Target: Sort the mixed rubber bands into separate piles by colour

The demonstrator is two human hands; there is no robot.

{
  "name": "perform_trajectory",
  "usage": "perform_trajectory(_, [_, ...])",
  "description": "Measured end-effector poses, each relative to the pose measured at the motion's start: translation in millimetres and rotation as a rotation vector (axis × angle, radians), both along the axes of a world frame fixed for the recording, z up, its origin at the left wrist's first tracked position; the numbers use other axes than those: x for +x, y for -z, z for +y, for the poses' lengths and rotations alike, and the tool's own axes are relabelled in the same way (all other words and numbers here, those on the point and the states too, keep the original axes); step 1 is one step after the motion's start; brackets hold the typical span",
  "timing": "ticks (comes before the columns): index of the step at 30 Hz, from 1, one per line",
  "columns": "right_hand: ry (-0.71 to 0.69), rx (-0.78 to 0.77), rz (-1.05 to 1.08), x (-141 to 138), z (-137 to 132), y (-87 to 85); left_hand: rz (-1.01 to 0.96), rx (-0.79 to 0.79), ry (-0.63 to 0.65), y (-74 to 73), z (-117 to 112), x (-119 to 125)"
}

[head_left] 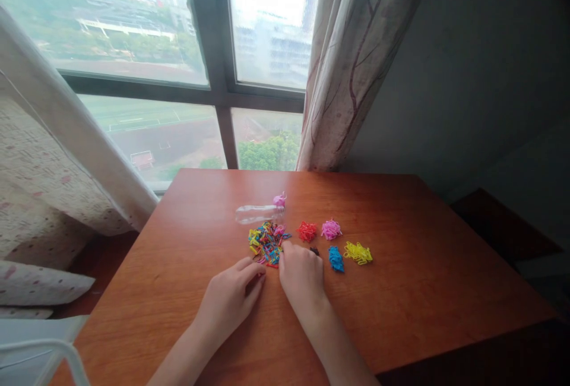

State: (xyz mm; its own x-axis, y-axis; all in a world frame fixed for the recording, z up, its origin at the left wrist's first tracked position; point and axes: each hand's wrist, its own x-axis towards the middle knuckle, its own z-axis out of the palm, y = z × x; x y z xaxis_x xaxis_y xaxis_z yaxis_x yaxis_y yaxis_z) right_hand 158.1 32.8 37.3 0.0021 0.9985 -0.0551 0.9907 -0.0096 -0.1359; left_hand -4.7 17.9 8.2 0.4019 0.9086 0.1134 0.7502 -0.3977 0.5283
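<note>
A mixed heap of small coloured rubber bands (267,240) lies on the wooden table (205,214). My left hand (234,288) is at the heap's near left edge, its fingers curled together; whatever is between the fingertips is too small to name. On the heap's right side rests my right hand (303,270), closed, with its fingertips hidden among the bands. Sorted piles sit to the right: red bands (307,231), pink bands (331,229), blue bands (336,259) and yellow bands (358,253). A dark pile (314,251) shows partly behind my right hand.
Behind the heap lies a clear plastic bottle or bag (258,214) with a pink piece (279,199) at its right end. A window (218,77) and curtains (351,47) stand beyond the table. A white chair-like frame (53,347) is at the lower left.
</note>
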Motion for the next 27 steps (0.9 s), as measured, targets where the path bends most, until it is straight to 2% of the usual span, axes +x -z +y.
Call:
perform_trajectory(10, [-0.001, 0.047, -0.003, 2.0, -1.5, 0.2, -0.012, -0.039, 0.009, -4.0, -1.8, 0.9])
perform_trajectory(17, [0.001, 0.16, 0.167, 17.1, -16.4, -0.6, -0.012, -0.032, 0.013, -3.0, -1.2, 0.9])
perform_trajectory(21, [0.095, 0.274, 0.285, 50.7, -27.7, 7.4, -0.006, -0.029, 0.012, -3.3, -1.3, 0.7])
perform_trajectory(27, [0.368, 0.388, 0.229, 140.1, -41.3, 24.6, 0.019, -0.024, 0.01, -3.3, -1.9, 0.3])
